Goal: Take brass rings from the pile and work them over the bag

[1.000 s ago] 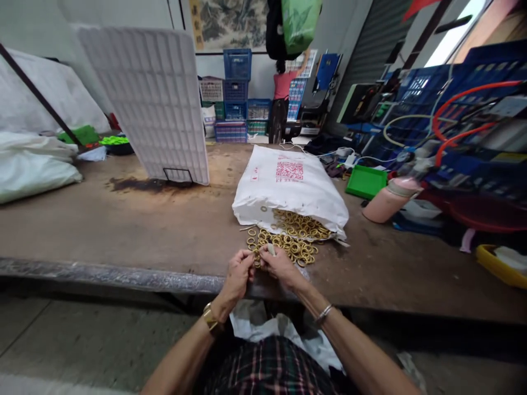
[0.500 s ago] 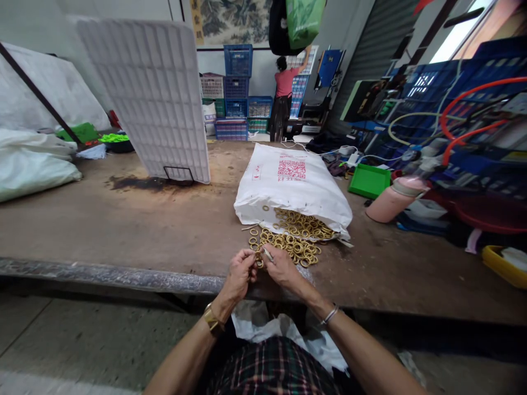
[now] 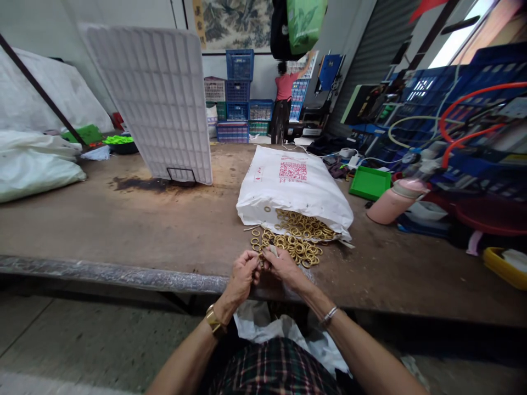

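Observation:
At the front edge of the table my left hand (image 3: 244, 270) is closed, its thumb and fingertips pinching a brass-coloured ring that is mostly hidden. Close against it, my right hand (image 3: 285, 267) is closed on a small pale flat-bladed tool (image 3: 273, 250), whose exact kind I cannot make out. The fingertips of both hands meet at the ring. Just beyond them lies a loose pile of brass-coloured rings (image 3: 307, 252). More rings spill from the open mouth of a white woven sack (image 3: 267, 189) with red print, which lies flat on the table.
A white ribbed panel (image 3: 164, 104) stands upright on the brown table (image 3: 74, 225). To the right are a green tray (image 3: 370, 182), a pink bottle (image 3: 391, 204) and a yellow container (image 3: 502, 269). A person in a pink top (image 3: 284, 88) stands by stacked crates (image 3: 237, 90).
Both hands stay together at the ring, with small finger movements. The tool in my right hand has tilted a little more upright. The whole view has shifted slightly.

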The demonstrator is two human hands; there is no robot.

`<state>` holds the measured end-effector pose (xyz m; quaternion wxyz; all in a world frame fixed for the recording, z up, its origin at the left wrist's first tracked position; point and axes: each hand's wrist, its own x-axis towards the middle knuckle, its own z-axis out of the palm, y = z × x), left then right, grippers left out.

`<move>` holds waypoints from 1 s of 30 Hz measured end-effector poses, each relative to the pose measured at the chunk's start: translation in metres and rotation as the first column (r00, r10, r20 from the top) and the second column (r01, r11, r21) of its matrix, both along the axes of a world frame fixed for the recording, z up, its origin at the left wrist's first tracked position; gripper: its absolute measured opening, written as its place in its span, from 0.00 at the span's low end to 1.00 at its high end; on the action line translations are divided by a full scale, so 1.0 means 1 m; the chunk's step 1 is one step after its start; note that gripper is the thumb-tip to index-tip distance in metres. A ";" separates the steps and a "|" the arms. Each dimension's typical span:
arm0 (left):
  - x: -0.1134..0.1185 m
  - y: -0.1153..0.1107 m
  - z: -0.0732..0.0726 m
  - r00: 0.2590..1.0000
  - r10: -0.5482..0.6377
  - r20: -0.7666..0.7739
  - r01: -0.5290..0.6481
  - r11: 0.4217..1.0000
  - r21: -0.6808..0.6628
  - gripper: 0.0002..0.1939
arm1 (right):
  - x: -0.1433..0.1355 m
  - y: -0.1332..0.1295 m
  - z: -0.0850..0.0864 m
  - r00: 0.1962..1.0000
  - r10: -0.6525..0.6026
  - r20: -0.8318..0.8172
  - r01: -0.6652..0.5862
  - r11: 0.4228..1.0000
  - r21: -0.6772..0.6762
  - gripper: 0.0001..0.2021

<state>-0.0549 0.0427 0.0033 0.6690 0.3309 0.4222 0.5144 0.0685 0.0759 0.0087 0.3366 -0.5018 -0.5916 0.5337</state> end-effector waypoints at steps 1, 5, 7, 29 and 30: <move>0.000 0.000 0.001 1.000 -0.006 -0.008 0.006 1.000 -0.004 0.18 | 0.000 0.000 -0.001 1.000 -0.005 0.004 0.005 1.000 0.010 0.12; -0.001 -0.001 0.005 1.000 -0.021 -0.022 0.021 1.000 -0.017 0.19 | 0.002 0.003 -0.001 0.999 -0.012 0.050 0.008 0.996 0.090 0.11; -0.002 -0.001 0.006 0.999 -0.029 -0.028 0.028 0.999 -0.015 0.19 | 0.002 0.003 0.001 0.997 0.001 0.074 -0.010 0.993 0.119 0.11; 0.000 -0.001 0.006 1.000 -0.004 0.001 0.004 1.000 0.007 0.17 | 0.004 0.002 -0.003 0.994 -0.047 0.101 0.035 0.992 0.120 0.12; -0.001 -0.001 0.006 1.000 0.006 -0.002 -0.006 1.000 0.011 0.17 | 0.005 0.001 -0.002 0.985 -0.064 0.162 0.038 0.987 0.155 0.12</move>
